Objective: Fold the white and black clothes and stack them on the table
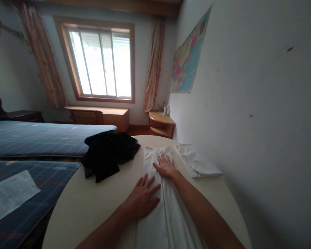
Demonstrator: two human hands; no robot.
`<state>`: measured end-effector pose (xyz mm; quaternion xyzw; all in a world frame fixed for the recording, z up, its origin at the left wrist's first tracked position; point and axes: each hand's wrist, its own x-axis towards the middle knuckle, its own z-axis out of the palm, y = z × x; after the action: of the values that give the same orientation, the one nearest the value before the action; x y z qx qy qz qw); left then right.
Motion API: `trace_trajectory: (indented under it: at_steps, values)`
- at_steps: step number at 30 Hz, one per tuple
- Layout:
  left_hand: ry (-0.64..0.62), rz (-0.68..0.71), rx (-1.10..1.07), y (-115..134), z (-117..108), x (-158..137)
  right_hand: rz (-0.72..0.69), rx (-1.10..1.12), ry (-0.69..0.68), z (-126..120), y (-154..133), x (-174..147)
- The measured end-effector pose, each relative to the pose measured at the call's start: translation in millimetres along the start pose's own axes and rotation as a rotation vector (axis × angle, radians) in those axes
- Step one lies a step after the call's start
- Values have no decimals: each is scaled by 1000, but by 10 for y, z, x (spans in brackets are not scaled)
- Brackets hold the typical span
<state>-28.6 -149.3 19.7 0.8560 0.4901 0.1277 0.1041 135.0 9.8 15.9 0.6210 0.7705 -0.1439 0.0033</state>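
Observation:
A long white garment, perhaps trousers, lies lengthwise on a round cream table, its narrow far end gathered near the table's back edge. My left hand rests with spread fingers on the garment's left edge. Farther along, my right hand lies flat on the cloth near the far end, fingers stretched out. Neither hand grips the fabric. The garment's near end runs out of the bottom of the view, partly behind my right forearm.
A crumpled black garment lies at the table's left rear. Folded white cloth sits at the right, beside the wall. Left of the table are plaid mattresses with a printed sheet of paper. Beyond stand a desk and a corner shelf.

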Motion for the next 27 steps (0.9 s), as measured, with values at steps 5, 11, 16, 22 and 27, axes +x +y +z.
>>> trace_trajectory:
  at_steps: [5,11,16,22,27]
  values:
    - [94,-31,10,-28,-1,51,50,-4,118,23,-16,239]
    - [66,-37,-1,-67,42,41,-17,27,246,-55,-6,327]
    - [84,-14,4,-107,61,57,-173,54,396,-86,-88,-22]
    - [117,13,-6,-145,78,77,-160,-34,350,42,-236,-925]
    - [146,15,13,-207,160,101,-74,-23,89,240,-181,-1543]
